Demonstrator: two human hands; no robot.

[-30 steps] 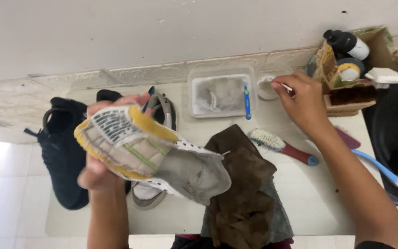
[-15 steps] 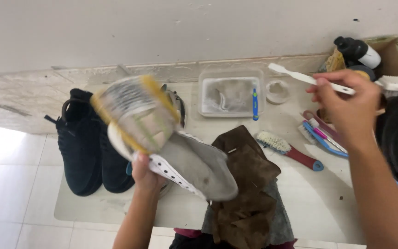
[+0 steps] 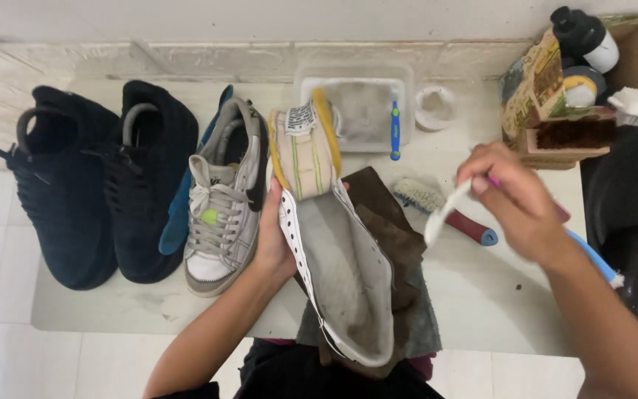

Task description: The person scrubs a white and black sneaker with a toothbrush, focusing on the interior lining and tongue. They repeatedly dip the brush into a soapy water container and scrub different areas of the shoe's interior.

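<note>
Shoe: your left hand point(image 3: 278, 240) holds the white shoe point(image 3: 334, 244) over the worktop point(image 3: 496, 295), fingers wrapped tight around its side.
Look: soft, dirty grey sole, yellow edge.
Direction: its long side runs away from you, heel end far.
Brush: your right hand point(image 3: 522, 203) pinches a thin white toothbrush point(image 3: 444, 214), blurry.

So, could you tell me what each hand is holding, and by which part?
The left hand grips the worn white shoe at its side; the right hand pinches a white toothbrush by its handle.
</note>
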